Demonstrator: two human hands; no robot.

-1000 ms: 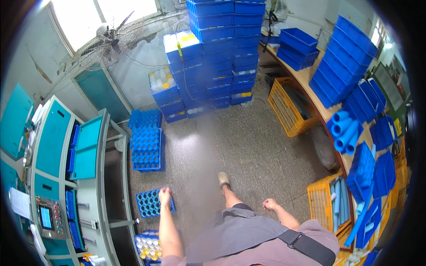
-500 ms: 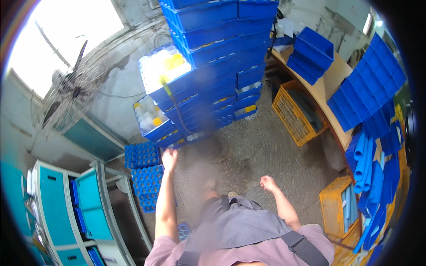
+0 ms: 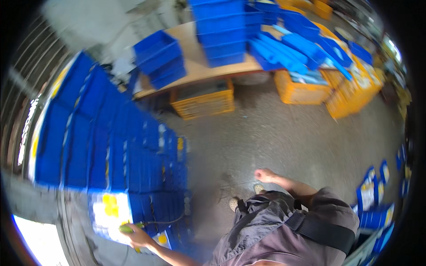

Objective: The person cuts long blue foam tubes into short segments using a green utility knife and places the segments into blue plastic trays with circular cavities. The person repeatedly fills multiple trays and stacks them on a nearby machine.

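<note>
My left hand (image 3: 140,238) is at the lower left, closed round a yellow-green handle (image 3: 127,229) with a thin cord (image 3: 166,221) running from it. The exact kind of this handled tool is too blurred to tell. Beside that hand, white bottles with yellow caps (image 3: 110,205) fill the top blue crate of the lower stack (image 3: 141,208); bright light washes part of them out. My right hand (image 3: 265,175) hangs over the floor in front of me, its fingers curled in and nothing visible in them.
A tall stack of blue crates (image 3: 95,133) rises on the left. Ahead, a wooden table (image 3: 188,48) carries blue bins (image 3: 162,57) and light-blue tubes (image 3: 279,53). Yellow crates (image 3: 204,104) sit beneath and beside it. More blue containers (image 3: 372,217) stand at the lower right.
My view has swung right, bringing the table to the front and the crate stack to the left. My left hand, empty before, now holds the yellow-green handle. The right hand stays low, fingers curled.
</note>
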